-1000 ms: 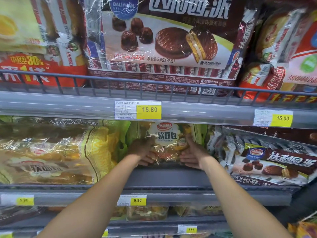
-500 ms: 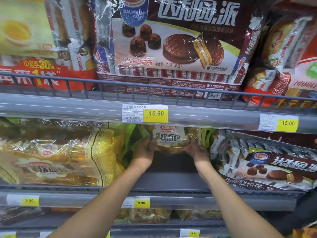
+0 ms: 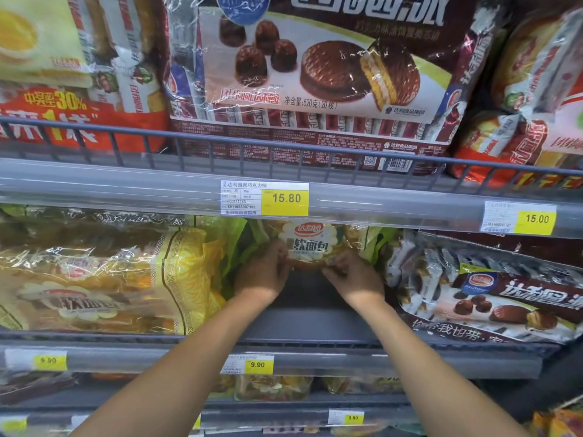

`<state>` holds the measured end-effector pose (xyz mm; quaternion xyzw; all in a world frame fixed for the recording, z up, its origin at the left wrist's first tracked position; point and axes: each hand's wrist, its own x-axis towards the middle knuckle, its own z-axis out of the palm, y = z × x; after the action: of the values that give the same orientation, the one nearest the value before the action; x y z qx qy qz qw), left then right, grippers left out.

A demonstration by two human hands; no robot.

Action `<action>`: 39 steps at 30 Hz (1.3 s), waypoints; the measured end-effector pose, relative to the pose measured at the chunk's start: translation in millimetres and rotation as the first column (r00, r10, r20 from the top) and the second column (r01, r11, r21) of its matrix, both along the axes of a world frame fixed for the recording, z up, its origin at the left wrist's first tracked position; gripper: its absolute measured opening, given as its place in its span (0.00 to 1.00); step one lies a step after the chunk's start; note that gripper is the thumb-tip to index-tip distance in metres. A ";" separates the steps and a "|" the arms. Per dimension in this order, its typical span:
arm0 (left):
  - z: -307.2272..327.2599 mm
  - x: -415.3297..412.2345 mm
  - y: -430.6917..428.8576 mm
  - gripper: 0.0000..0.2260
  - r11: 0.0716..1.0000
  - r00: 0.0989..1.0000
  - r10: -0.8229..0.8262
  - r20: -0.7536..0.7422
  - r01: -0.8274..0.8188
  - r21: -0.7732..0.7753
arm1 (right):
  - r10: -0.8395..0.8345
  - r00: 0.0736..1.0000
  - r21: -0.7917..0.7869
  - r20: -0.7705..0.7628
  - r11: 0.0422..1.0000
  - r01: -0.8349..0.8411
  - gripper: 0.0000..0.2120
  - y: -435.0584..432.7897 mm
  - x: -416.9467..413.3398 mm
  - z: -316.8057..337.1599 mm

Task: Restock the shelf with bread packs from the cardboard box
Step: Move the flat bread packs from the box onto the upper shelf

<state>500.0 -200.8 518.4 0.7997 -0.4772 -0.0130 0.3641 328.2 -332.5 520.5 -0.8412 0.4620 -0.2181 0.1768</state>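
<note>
Left hand and right hand reaching deep into the middle grey metal shelf, fingers curled and pressing against the lower edge of a clear plastic bread pack with a white and red label. Gripping the pack from both sides, left hand at its left corner, right hand at its right corner. Pack sitting at the back of the shelf gap, just under the upper shelf's yellow 15.80 price tag. Lying just left of the gap: a large yellow bread pack. Lying just right: a brown chocolate pie bag.
</note>
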 end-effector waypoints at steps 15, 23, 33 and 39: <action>-24.9 17.0 -2.9 0.11 0.981 0.981 0.183 -0.060 -0.186 -0.059 | 0.091 0.990 0.120 0.110 0.987 -0.105 0.13 -30.1 3.2 -13.9; -42.1 30.2 -9.5 0.40 0.947 0.989 0.124 -0.083 -0.092 0.309 | 0.113 0.990 0.100 0.079 0.988 -0.120 0.15 -28.8 2.7 -13.5; -17.5 13.8 6.3 0.42 0.942 0.991 0.082 -0.106 -0.042 0.333 | 0.078 0.997 0.181 -0.005 0.981 -0.075 0.19 -5.4 2.8 -1.0; -0.2 -14.8 37.7 0.42 0.946 0.995 -0.079 -0.065 0.096 0.310 | 0.073 0.997 0.159 -0.038 0.985 -0.066 0.30 27.2 -14.3 8.3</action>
<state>485.1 -163.0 518.2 0.8247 -0.4946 -0.1251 0.2441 313.9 -305.2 528.8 -0.8449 0.4518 -0.1561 0.2400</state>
